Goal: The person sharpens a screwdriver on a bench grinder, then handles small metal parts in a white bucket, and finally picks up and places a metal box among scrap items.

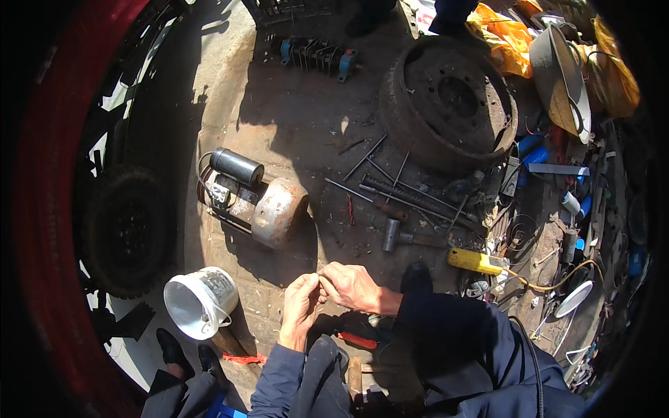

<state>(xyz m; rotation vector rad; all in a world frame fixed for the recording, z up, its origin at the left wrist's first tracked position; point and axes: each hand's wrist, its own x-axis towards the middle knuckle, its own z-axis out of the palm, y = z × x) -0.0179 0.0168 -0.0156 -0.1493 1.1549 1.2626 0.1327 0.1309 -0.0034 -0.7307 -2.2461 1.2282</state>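
Here the left hand (301, 306) and the right hand (354, 287) meet fingertip to fingertip low in the view, just in front of the electric motor (252, 197) that lies on the dirt floor (293, 118). The fingers of both hands are pinched together at one spot, thumbs and forefingers touching, around something too small to make out; whether they grasp a part or only press on each other cannot be told, and neither can the way such a part would point or how its long axis runs.

The motor lies on its side, its long axis running from upper left to lower right, the rounded rusty end cover toward the hands and a black cylinder on its top at the far end. A white plastic bucket (201, 301) lies tipped over to the left of the motor's near end, mouth facing down-left. To the right of the motor a hammer (398, 235) lies flat, and beyond it loose steel rods (401, 188) are scattered, most slanting diagonally. Farther right of the motor a rusty brake drum (449, 101) sits open side up. A yellow-handled tool (476, 260) lies right of the hammer with a cable trailing away. A tyre (125, 230) stands left of the motor.
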